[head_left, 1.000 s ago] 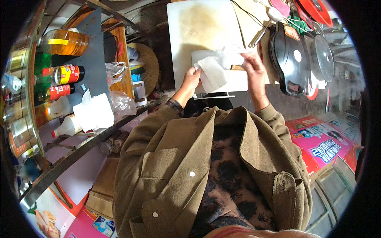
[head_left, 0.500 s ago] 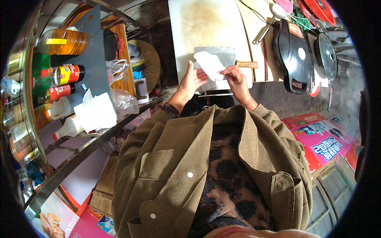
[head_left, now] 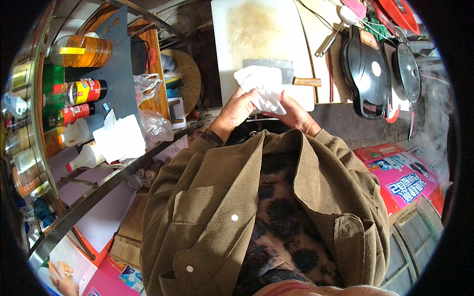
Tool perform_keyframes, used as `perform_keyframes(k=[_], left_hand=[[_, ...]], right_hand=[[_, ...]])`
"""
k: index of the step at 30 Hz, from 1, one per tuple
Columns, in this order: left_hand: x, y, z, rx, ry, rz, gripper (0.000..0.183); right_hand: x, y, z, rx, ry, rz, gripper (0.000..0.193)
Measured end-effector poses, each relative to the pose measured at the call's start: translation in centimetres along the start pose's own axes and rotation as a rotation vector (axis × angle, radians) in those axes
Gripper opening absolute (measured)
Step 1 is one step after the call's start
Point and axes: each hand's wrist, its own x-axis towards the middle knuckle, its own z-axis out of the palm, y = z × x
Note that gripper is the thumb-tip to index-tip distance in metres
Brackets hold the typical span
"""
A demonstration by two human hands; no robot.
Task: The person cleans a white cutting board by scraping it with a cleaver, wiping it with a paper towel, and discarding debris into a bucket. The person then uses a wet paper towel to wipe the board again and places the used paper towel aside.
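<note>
A crumpled white tissue (head_left: 260, 85) is held in both hands near the front edge of a white cutting board (head_left: 232, 44). My left hand (head_left: 238, 109) is closed on its left side, the thumb pressing over it. My right hand (head_left: 295, 114) grips its lower right, thumb on top and fingers partly hidden beneath. Behind the tissue lies a cleaver (head_left: 288, 64) on the board, its wooden handle (head_left: 307, 81) pointing right. The tissue covers part of the blade.
At the right stands a black electric griddle (head_left: 365, 74) beside a strainer-like tool (head_left: 328, 42). On the left shelf are an oil jug (head_left: 84, 51), several sauce bottles, white tissues (head_left: 120, 138) and a clear plastic bag (head_left: 156, 126). A round wooden board (head_left: 187, 74) leans behind.
My right hand has shifted down and its fingers have gone under the tissue. My left hand, open before, has closed on it. The tissue is now spread wider between them.
</note>
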Motion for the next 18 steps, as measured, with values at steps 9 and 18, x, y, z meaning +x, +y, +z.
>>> perform_keyframes(k=[9, 18], left_hand=[[-3.2, -0.4, -4.5, 0.008, -0.032, -0.094, 0.046], [-0.4, -3.0, -7.4, 0.670, 0.476, -0.014, 0.014]], right_hand=[[0.1, -1.5, -2.6, -1.192, -0.064, -0.117, 0.032], [6.8, -5.7, -0.8, -1.855, 0.099, -0.190, 0.050]])
